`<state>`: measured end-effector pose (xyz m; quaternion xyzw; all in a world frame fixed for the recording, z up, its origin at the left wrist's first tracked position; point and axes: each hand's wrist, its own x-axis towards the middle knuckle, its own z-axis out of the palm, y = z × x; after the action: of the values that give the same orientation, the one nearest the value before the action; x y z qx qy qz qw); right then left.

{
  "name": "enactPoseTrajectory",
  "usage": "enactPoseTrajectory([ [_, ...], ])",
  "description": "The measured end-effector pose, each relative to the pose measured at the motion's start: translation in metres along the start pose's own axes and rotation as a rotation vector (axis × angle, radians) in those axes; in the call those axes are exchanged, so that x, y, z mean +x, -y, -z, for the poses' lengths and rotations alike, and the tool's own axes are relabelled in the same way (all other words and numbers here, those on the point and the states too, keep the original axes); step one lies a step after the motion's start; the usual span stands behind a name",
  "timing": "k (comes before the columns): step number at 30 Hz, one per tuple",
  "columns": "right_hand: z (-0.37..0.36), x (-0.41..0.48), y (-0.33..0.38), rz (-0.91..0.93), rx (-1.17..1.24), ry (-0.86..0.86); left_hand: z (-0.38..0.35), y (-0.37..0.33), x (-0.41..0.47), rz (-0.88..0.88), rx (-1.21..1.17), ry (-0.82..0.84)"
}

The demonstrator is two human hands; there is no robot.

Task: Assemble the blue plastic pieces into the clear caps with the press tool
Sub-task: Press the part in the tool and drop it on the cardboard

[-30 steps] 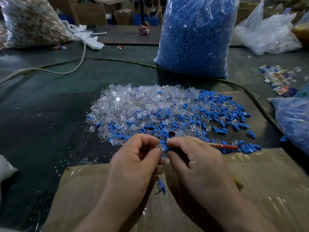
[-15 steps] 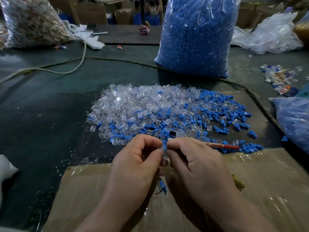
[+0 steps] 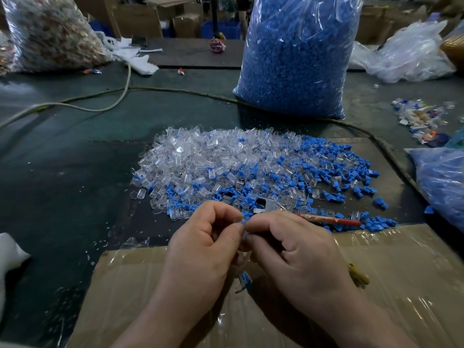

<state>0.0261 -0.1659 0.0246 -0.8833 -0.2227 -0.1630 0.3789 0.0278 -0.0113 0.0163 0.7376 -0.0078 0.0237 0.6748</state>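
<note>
A blue piece, mostly hidden, is pinched between the curled fingertips of the left hand and right hand, just short of the pile of clear caps and blue pieces. The tool is half covered by the right hand; whether it is gripped cannot be told. Behind the pile a glossy bag is stood; taped cardboard is spread under the hands.

One wide-angle camera rides on the person's head, facing forward and down over the table; the left hand and right hand sit close beneath it.
</note>
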Motion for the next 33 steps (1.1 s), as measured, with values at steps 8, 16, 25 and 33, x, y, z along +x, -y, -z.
enactPoseTrajectory([
  [8, 0.003, -0.001, 0.003, -0.123, 0.174, 0.038, 0.003, -0.004, -0.002, -0.037, -0.053, 0.077],
  [16, 0.01, 0.001, -0.001, 0.049, -0.07, 0.039, 0.003, 0.003, 0.001, 0.146, -0.352, 0.116],
  [25, 0.055, 0.004, -0.032, -0.429, -0.804, 0.436, 0.009, 0.009, 0.008, 0.26, -0.456, 0.046],
  [33, 0.055, 0.007, -0.038, -0.426, -0.685, 0.506, 0.01, 0.013, 0.01, 0.266, -0.441, 0.045],
])
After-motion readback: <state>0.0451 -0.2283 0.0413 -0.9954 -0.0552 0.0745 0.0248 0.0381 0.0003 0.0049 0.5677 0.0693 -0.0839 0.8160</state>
